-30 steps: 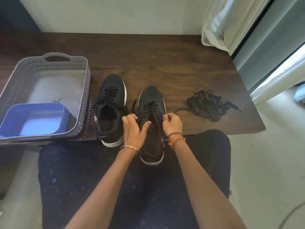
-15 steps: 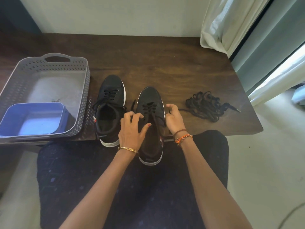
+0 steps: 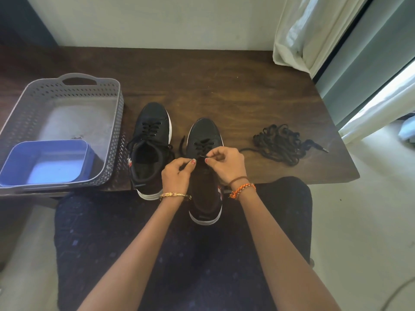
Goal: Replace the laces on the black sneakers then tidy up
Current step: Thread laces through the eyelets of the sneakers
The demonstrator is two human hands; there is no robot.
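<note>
right hand (image 3: 226, 164): its grip pinched the lace end (image 3: 202, 156) over the right sneaker (image 3: 205, 176).
left hand (image 3: 177, 176): fingers curled at the eyelets; whether they held lace, unclear.
sneaker position: heel overhung the worktop (image 3: 224, 90) edge.
risk: a hard tug could have dragged it off.
loose laces (image 3: 278, 143): lay near the right edge, could have snagged.

Grey basket (image 3: 112, 122) at counter's (image 3: 224, 86) left edge, blue tub (image 3: 85, 153) inside near corner. White curtain (image 3: 314, 30) far right.
</note>
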